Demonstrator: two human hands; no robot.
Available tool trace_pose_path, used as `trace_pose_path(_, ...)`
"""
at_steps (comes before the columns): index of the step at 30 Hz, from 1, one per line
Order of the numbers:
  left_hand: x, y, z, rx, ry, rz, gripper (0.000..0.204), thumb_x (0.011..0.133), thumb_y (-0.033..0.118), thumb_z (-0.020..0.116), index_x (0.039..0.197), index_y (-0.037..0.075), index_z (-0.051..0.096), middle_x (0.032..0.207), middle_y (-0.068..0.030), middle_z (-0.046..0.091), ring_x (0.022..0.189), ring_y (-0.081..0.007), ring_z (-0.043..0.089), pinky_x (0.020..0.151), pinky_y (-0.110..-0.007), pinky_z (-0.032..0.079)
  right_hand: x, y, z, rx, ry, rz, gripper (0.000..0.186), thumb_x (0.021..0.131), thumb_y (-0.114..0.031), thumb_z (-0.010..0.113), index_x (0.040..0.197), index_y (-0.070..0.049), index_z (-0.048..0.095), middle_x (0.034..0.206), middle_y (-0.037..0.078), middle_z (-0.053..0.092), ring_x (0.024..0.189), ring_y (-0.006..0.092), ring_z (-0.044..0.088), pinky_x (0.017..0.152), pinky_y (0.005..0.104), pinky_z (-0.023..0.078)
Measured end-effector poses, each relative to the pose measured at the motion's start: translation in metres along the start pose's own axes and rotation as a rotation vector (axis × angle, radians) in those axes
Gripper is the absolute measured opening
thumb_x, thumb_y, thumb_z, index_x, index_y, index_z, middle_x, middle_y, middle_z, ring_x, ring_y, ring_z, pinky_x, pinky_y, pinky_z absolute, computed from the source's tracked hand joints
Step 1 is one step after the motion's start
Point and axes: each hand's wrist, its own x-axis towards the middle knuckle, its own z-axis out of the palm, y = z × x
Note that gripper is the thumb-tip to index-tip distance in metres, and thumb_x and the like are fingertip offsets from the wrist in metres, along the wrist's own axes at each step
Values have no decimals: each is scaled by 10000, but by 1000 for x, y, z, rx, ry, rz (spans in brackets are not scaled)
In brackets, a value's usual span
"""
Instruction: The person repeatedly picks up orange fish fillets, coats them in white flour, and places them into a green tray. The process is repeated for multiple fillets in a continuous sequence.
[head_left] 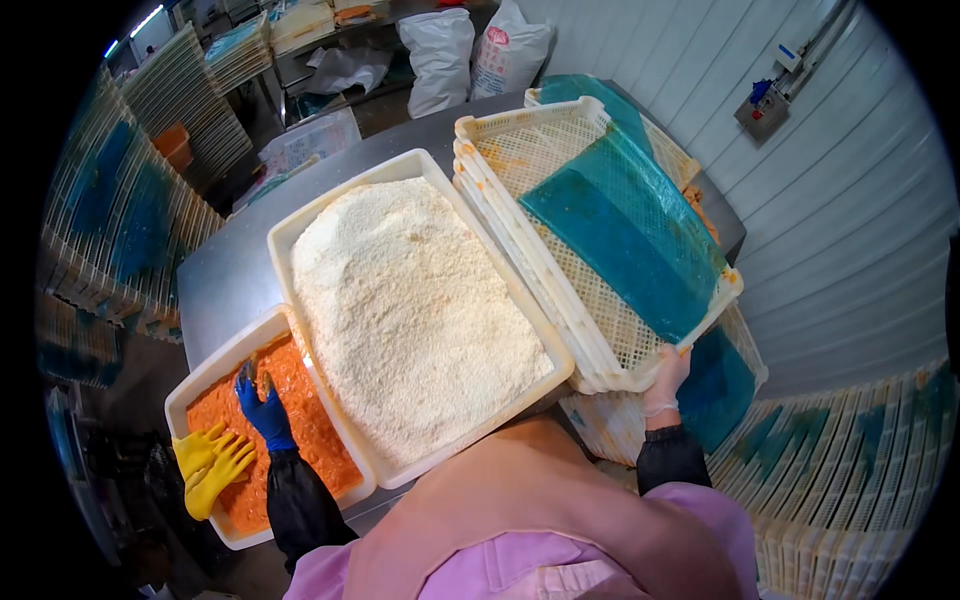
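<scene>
My left hand (264, 412), in a blue glove with smeared fingertips, hovers over or touches an orange, wet mixture (310, 440) in a white tub (352, 440). Its fingers are apart, and no item shows in them. Beside it, a pair of yellow rubber gloves (208, 462) lies over the tub's left rim. My right hand (667, 383), in a clear glove, is closed on the near corner of a white perforated tray (630, 352), the top one of a stack. A teal sheet (630, 230) covers part of that tray.
Between my hands stands a larger white tub (556, 362) heaped with pale crumbs (415, 310). Both tubs rest on a metal table (225, 270). Stacked trays stand at the left (130, 220) and lower right (850, 470). White sacks (510, 55) are at the back, and a ribbed wall (850, 200) rises at right.
</scene>
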Motion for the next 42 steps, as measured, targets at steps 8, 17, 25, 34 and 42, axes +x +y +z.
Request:
trace_pose_path(8,11,42,21,-49,-70,23,345,825,25,606,1168,23,575,1150,-124,585,1075,-273,518,932,-348,381,17,-14,3,-845,241,-481,682,796,-166,612,1354,26,270,1387,231,282,1259,348,314,1040,392,241)
trace_pose_path(17,68,221,80,-278,-368,191,376,761,-43,617,1126,47,610,1086,-110,596,1049,-272,528,903,-339,404,244,-107,220,-1159,-991,-1418,495,794,-91,534,1282,-103,453,1338,86,451,1307,290,310,1064,482,231)
trace_pose_path(25,109,345,157,-385,-682,488,383,741,45,669,1116,107,625,1063,-99,601,995,-300,531,867,-367,430,337,-115,333,-2032,-1031,-1520,446,646,-153,626,1092,-157,617,1038,105,616,1169,269,456,1095,524,122)
trace_pose_path(34,169,452,300,-668,-783,681,966,674,412,766,1437,181,221,1388,-173,355,1261,-372,337,1011,-401,339,317,-279,263,-1062,-1340,-1715,177,698,-171,709,843,-79,666,748,81,598,756,258,556,811,344,442)
trace_pose_path(42,244,491,351,-350,-1278,851,229,745,238,736,860,42,706,810,-94,688,734,-172,636,711,-292,486,341,-434,101,-1444,-705,-1233,204,768,-131,675,937,-32,621,907,56,625,924,179,597,836,277,452)
